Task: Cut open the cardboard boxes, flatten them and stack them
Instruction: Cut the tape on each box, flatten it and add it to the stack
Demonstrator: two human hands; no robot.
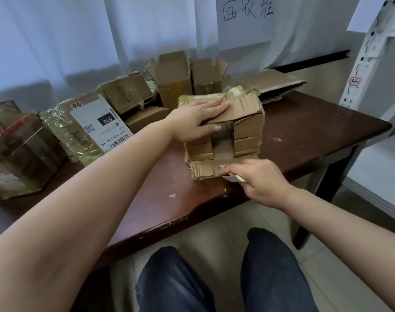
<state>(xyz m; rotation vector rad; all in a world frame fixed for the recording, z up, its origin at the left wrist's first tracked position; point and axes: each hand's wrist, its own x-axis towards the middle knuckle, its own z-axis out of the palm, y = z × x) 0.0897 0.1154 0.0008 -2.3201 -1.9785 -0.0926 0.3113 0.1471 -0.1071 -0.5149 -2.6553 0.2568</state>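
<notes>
Head view. Landmark: the open box [223,131], lying on its side on the brown table [304,131], mouth toward the person. Worn corrugated cardboard, edges frayed, yellowed tape along its top far edge. Side flaps folded partly inward; the hollow between them shows only bare cardboard.

Left hand [198,122] rests on the box's top: fingers straight and close together, flat on the upper panel, thumb hooked over the front edge into the opening.

Right hand [257,176] at the box's lower flap, near the table's front edge: fingers curled, pinching a thin pale blade-like tool [234,178] against the flap edge. Tool mostly hidden by the hand.

Left of the box: a taped parcel [86,129] with a white shipping label marked 010, crinkled glossy tape; further left, more sealed cartons.

Behind the box: two upright open cartons [187,79], flaps raised, contents not visible.

Behind and right of the box: flattened cardboard [275,83], torn edges, lying on the table.
</notes>
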